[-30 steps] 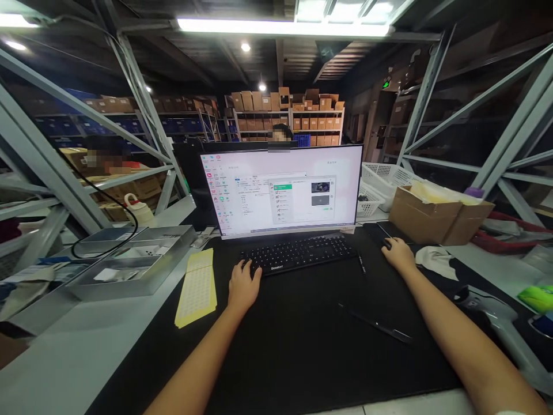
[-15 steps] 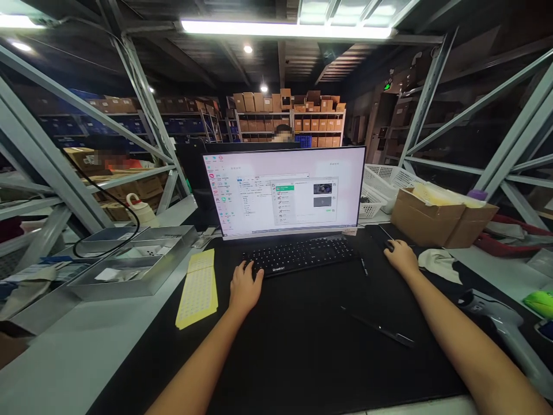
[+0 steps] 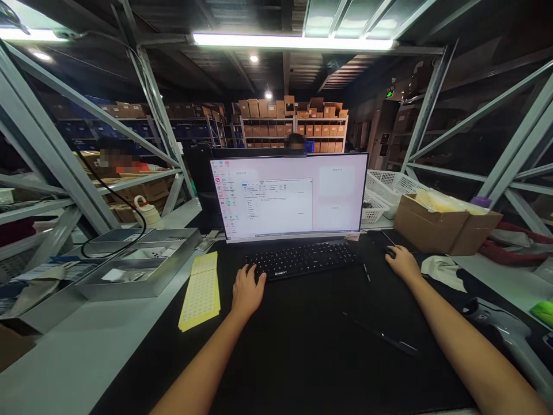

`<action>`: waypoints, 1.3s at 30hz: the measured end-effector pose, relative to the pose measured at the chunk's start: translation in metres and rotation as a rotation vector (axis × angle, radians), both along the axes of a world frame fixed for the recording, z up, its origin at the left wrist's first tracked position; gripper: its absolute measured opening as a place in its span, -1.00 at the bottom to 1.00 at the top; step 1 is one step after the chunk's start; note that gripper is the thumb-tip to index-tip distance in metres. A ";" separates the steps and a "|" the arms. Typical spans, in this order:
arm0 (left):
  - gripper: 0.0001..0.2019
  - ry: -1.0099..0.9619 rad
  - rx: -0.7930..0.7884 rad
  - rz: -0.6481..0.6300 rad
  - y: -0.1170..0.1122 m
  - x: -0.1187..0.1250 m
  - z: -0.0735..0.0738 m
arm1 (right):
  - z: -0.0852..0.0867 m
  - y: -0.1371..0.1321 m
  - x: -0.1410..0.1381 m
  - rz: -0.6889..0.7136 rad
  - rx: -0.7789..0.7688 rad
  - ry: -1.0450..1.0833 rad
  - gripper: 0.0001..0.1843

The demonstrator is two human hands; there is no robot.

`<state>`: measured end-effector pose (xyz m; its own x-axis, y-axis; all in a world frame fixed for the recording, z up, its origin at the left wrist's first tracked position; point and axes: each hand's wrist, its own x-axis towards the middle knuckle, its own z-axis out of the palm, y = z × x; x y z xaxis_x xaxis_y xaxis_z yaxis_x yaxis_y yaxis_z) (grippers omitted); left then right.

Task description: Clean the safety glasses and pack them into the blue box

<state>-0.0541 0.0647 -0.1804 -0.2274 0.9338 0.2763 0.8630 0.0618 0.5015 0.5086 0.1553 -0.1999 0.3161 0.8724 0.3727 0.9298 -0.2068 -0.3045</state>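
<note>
My left hand rests at the left end of a black keyboard, fingers spread over its keys and holding nothing. On the right, my right hand is curled over a dark computer mouse, mostly hidden under the fingers. Behind the keyboard stands a lit monitor with a file window and desktop icons. Yellow sticker sheets lie left of my left hand. A black pen and a smaller pen-like stick lie on the black desk mat.
Metal trays with small packets stand at the left. To the right are a cardboard box, white plastic baskets, a pale cloth and a grey handheld scanner. Beyond the monitor, people are partly visible before shelves of boxes.
A chat-like window with a green bar has vanished from the monitor, leaving the file window. The view has shifted slightly; both hands stay in place.
</note>
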 end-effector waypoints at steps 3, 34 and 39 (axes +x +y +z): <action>-0.44 0.000 -0.008 0.005 -0.001 0.001 0.000 | 0.000 0.001 0.001 0.013 -0.001 -0.008 -0.44; -0.33 0.114 0.181 -0.118 0.024 -0.011 -0.006 | 0.074 -0.046 -0.036 0.047 0.017 -0.083 -0.50; -0.29 0.090 0.165 -0.161 0.017 -0.010 0.006 | 0.160 -0.057 0.022 -0.149 0.095 -0.020 -0.50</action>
<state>-0.0644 0.0818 -0.1743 -0.0470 0.8964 0.4407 0.8968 -0.1565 0.4138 0.5305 0.0982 -0.0399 0.4312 0.7769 0.4589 0.8970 -0.3140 -0.3113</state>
